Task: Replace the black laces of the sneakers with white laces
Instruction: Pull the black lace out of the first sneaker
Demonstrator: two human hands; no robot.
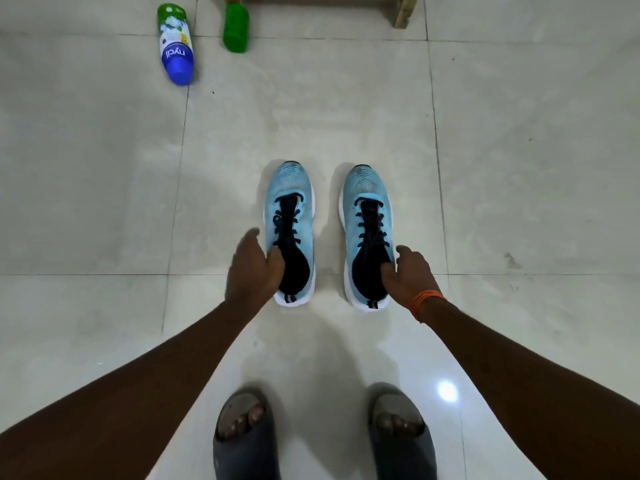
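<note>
The bare left forearm [156, 368] and bare right forearm [502, 358] reach forward and down from the lower corners, converging slightly. The left hand [254, 268] shows its back to the camera. Its thumb is tucked into the opening of the left light-blue knit sneaker [291, 185] and its fingers curl down the outer side, one fingertip lifted. The right hand [408, 275] mirrors it on the right light-blue knit sneaker [367, 183], thumb inside the collar and fingers curled outside. An orange thread band [424, 299] circles the right wrist.
</note>
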